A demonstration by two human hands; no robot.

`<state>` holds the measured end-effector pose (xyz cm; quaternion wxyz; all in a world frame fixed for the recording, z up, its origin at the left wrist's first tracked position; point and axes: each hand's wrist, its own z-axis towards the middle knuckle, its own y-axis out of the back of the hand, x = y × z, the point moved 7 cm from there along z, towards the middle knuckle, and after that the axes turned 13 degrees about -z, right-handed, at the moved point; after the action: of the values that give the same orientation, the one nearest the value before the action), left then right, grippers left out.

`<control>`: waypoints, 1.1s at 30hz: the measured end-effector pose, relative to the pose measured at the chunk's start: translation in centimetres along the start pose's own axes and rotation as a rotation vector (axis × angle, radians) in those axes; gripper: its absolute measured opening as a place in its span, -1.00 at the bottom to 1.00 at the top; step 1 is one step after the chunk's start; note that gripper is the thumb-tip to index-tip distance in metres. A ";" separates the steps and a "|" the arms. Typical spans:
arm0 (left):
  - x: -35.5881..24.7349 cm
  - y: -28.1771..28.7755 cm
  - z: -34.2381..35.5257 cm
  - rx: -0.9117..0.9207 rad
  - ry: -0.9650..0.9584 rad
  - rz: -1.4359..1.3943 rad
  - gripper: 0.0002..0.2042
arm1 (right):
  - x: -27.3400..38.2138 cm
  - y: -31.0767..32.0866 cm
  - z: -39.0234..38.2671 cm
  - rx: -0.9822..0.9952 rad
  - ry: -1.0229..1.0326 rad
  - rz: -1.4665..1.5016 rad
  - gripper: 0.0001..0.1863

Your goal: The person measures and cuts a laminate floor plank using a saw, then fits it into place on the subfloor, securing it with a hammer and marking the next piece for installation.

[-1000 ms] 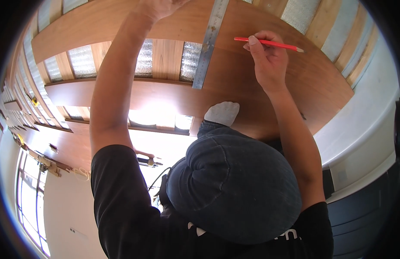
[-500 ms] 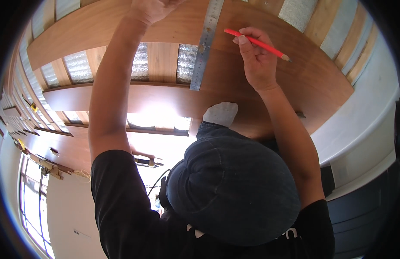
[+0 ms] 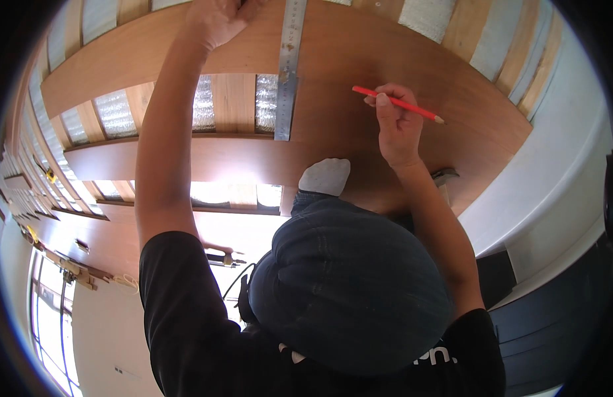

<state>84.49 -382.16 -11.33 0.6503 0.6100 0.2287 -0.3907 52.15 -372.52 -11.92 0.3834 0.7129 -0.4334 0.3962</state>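
Observation:
My right hand (image 3: 396, 126) grips a red pencil (image 3: 392, 99) above a reddish-brown wooden board (image 3: 326, 99), its sharpened tip pointing right. My left hand (image 3: 220, 20) reaches to the board at the top edge, left of a long steel ruler (image 3: 286, 79); its fingers are partly cut off by the frame. The ruler lies upright in the picture, across the boards. Below it are my bent leg in dark denim (image 3: 346, 278) and a white-socked foot (image 3: 323, 175). A dark metal tool (image 3: 444, 175) lies beside my right forearm.
More boards (image 3: 101, 162) rest over wooden battens (image 3: 234, 102) and silver foil underlay (image 3: 114, 116). Tools and offcuts (image 3: 75, 268) lie at the left, near a bright window (image 3: 51, 311). A white wall (image 3: 545, 165) curves along the right, beside dark panelling (image 3: 538, 331).
The ruler and my left hand appear further left in the view, with the scene slightly shifted. My right hand rose a little, then moved down with the pencil; more of the metal tool shows.

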 end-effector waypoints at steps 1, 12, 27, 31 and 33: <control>-0.1 -0.1 0.0 0.007 0.022 -0.011 -0.78 | -0.1 0.8 -0.6 -0.023 0.019 -0.008 -0.85; 1.4 -1.2 0.5 0.059 -0.105 0.190 -0.64 | -4.2 9.3 -14.5 0.015 -0.366 -0.429 -0.41; -11.8 -8.8 -6.9 -0.051 -0.162 0.290 -0.47 | -1.4 26.0 -47.2 -0.603 -0.415 -0.579 -0.39; -24.0 -16.4 -10.3 0.144 -0.187 0.058 -0.48 | -4.9 26.7 -55.7 -0.952 -0.294 -0.380 -0.63; -29.5 -20.7 -11.2 0.279 -0.180 -0.042 -0.49 | -6.4 27.6 -61.0 -1.197 -0.112 -0.360 -0.66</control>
<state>52.82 -363.46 -2.91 0.5688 0.6519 0.1260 -0.4853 10.48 -325.32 11.86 0.7534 0.4562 -0.4729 -0.0239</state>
